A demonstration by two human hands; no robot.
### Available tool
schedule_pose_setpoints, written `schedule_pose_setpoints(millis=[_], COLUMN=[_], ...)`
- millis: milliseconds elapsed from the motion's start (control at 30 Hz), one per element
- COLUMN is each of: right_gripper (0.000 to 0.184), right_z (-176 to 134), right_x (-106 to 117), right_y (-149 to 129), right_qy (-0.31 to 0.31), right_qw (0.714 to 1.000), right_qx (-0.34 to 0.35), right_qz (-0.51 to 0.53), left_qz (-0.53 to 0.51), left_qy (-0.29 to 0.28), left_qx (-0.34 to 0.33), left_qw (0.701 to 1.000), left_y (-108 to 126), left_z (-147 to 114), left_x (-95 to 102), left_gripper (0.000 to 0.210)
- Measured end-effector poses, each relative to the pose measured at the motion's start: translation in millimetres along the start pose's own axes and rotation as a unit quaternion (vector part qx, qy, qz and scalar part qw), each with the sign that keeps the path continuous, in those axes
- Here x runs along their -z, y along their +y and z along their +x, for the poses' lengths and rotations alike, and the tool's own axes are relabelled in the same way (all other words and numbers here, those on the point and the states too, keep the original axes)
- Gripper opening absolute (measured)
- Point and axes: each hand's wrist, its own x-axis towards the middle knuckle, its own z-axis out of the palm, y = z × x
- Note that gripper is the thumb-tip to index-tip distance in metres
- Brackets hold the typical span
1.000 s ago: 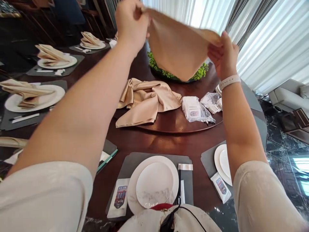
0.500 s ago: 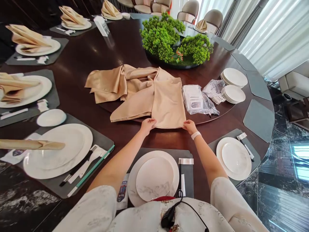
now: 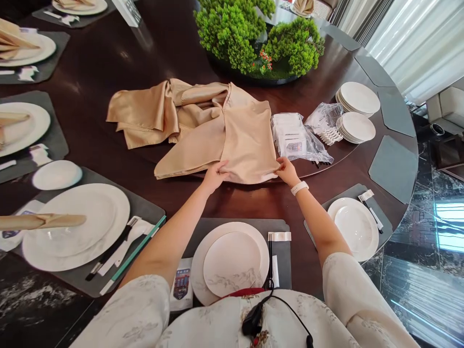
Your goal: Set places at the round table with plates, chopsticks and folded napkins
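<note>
A gold cloth napkin (image 3: 248,137) lies over other gold napkins (image 3: 145,113) heaped on the dark round table. My left hand (image 3: 215,175) pinches its near left corner, the fingertips partly hidden by the fabric. At the near right corner, my right hand (image 3: 287,170) has thumb and fingers closed on the same napkin. The near edge between my hands is slightly raised and curls. Directly below, close to my body, two stacked plates (image 3: 232,263) sit on a grey placemat (image 3: 282,280), with chopsticks (image 3: 270,258) at their right.
A green miniature-tree centrepiece (image 3: 235,36) stands beyond the napkins. Clear plastic bags (image 3: 308,147) of white packets lie right of them, beside stacked small plates (image 3: 357,126). Another setting with a large plate (image 3: 119,203) is at left, and one with a bowl-topped plate (image 3: 353,229) at right.
My hands have risen slightly with the napkin's near edge, which now curls instead of lying straight. My left hand reaches farther onto the cloth. The camera view has tilted down a little.
</note>
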Motion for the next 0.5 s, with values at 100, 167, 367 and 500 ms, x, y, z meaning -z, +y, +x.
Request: schedule_pose_setpoints(millis=[100,167,367,500], right_gripper=[0.057,0.054,0.029,0.028], right_z=[-3,-6,-21,-37], right_x=[1,-4,-24,-19], right_y=[1,3,18,34], right_qy=[0.036,0.048,0.019,-0.026], right_qw=[0.988,0.974,0.937,0.905], right_qx=[0.118,0.160,0.147,0.239], right_qz=[-0.093,-0.152,-0.315,-0.351], left_qz=[0.106,0.198,0.362,0.379], left_qy=[0.034,0.067,0.100,0.064], left_qx=[-0.064,-0.110,-0.166,-0.224], left_qw=[0.992,0.972,0.912,0.896], left_y=[4,7,-1,-13], left_z=[5,5,-11,-35], left_x=[3.3,4.5,8.6,16.5], left_gripper=[0.060,0.055,0.033,0.018])
